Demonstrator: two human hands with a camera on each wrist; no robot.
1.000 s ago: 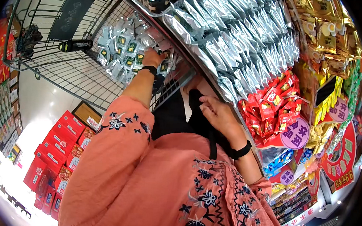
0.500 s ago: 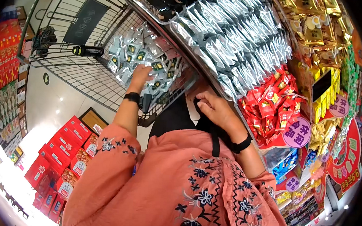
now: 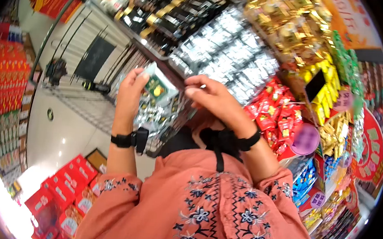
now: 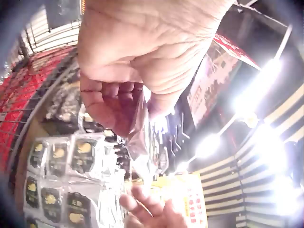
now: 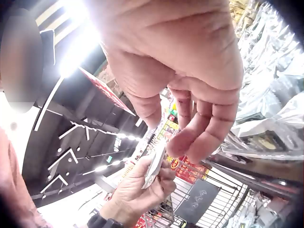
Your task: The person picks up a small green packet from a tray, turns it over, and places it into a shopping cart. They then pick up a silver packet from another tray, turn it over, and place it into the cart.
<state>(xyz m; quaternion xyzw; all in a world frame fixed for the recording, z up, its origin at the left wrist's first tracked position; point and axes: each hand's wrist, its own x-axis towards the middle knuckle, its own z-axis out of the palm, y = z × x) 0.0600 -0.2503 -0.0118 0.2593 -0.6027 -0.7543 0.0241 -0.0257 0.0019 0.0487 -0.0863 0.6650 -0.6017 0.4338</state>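
Note:
My left hand (image 3: 128,99) pinches a silver packet (image 3: 158,88) with a green label and a yellow picture on its front, raised above the shopping cart. The thumb lies over its upper left edge; in the left wrist view the packet (image 4: 139,145) appears edge-on between thumb and fingers. Just right of the packet hovers my right hand (image 3: 215,99), fingers loosely bent and holding nothing. The right wrist view also has the packet (image 5: 155,166) in the left hand, below the right fingertips. Many similar packets (image 3: 153,116) lie heaped in the cart below.
A dark panel (image 3: 96,58) and a dark bottle (image 3: 96,87) are in the wire cart. To the right stands a display with silver packets (image 3: 228,52), red packets (image 3: 279,119) and gold packets (image 3: 293,28). Red boxes (image 3: 65,181) are stacked at lower left.
My left hand has risen out of the heap in the cart, bringing up one packet. The right hand has moved up and left toward it. The head view has shifted.

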